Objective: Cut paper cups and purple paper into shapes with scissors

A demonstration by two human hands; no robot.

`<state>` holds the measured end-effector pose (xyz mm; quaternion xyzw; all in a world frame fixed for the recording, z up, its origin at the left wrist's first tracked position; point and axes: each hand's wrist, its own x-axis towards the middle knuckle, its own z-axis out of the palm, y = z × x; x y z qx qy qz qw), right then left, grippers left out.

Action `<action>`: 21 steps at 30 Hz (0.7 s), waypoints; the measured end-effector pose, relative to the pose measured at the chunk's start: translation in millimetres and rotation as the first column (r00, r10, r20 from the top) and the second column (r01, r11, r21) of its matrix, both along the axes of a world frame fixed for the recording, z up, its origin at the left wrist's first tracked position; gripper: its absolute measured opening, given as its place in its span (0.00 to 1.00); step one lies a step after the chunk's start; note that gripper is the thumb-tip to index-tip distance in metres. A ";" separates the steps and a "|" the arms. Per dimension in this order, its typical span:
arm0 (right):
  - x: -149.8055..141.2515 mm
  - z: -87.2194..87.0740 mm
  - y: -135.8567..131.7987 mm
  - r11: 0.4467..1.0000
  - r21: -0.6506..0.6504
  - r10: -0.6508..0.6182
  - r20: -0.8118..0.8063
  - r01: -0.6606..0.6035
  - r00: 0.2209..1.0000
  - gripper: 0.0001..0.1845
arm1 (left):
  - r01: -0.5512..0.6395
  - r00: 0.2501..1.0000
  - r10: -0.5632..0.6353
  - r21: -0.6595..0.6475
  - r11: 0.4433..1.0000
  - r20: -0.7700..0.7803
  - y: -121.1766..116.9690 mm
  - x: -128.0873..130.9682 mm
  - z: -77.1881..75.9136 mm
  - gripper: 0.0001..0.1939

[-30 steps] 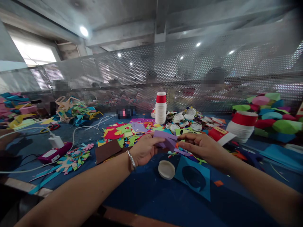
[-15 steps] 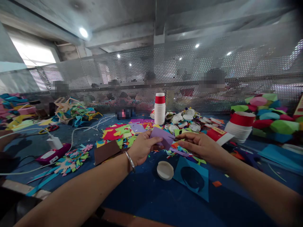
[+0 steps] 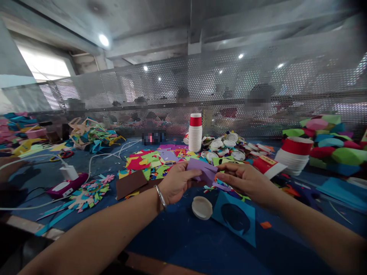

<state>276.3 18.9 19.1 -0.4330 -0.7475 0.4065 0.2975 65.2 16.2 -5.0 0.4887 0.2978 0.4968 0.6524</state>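
Note:
My left hand (image 3: 178,181), with a silver bangle at the wrist, pinches a sheet of purple paper (image 3: 197,165) between thumb and fingers. The paper is bent, and a slit shows at its right side. My right hand (image 3: 237,176) is closed at that right edge, thumb and index finger close together. What it grips is mostly hidden by the fingers, and I cannot make it out. Below the hands lie a round whitish lid (image 3: 202,208) and a blue paper sheet (image 3: 249,215) with a round hole cut in it.
Coloured paper scraps (image 3: 149,164) and brown paper (image 3: 131,184) lie left of centre. Behind are a tall paper cup stack (image 3: 195,135) and a lid pile (image 3: 222,145). Another cup stack (image 3: 293,156) leans at right. A purple power strip (image 3: 67,185) with white cables sits left.
The purple paper has tilted and bent further, its right edge now meeting my right fingertips. A thin dark shape seen earlier between paper and fingers is less visible. The whole view has shifted slightly.

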 end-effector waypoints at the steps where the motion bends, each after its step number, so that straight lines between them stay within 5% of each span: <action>1: -0.2 -0.5 0.1 1.000 0.000 -0.003 -0.005 0.003 1.000 0.23 | 0.006 1.000 -0.006 -0.002 1.000 0.004 0.2 0.1 -0.3 0.11; 21: 1.5 -4.0 1.3 1.000 -0.024 0.002 -0.071 -0.004 0.997 0.22 | 0.038 0.999 -0.037 -0.016 0.999 0.019 0.5 -1.7 -0.1 0.10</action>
